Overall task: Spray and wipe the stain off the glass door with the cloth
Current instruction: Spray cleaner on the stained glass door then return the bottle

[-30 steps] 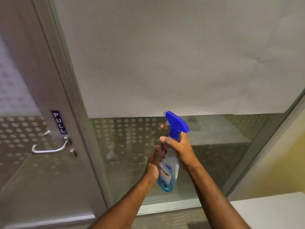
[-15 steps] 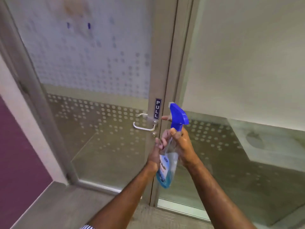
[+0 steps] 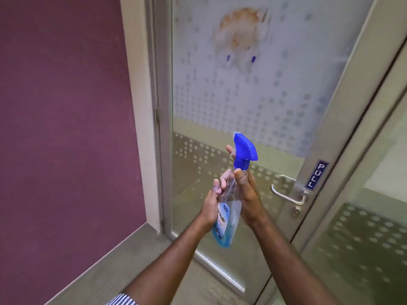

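A clear spray bottle point(image 3: 226, 219) with blue liquid and a blue trigger head point(image 3: 243, 149) stands upright in front of me. My right hand point(image 3: 247, 194) grips its neck, thumb on the near side and a fingertip showing by the trigger. My left hand point(image 3: 212, 199) holds the bottle's body from the left, fingers curled round it. Higher up, the frosted, dotted glass door point(image 3: 253, 102) carries a brown-orange stain point(image 3: 240, 29) with two small blue marks below it. No cloth is in view.
A metal lever handle point(image 3: 286, 193) and a blue PULL sign point(image 3: 316, 175) sit on the door's right stile. A purple wall point(image 3: 66, 128) fills the left. A second glass panel point(image 3: 374, 216) stands at the right. Grey floor lies below.
My view has swung left, from the right-hand glass panel to the door with the stain. Both hands have kept hold of the spray bottle throughout.
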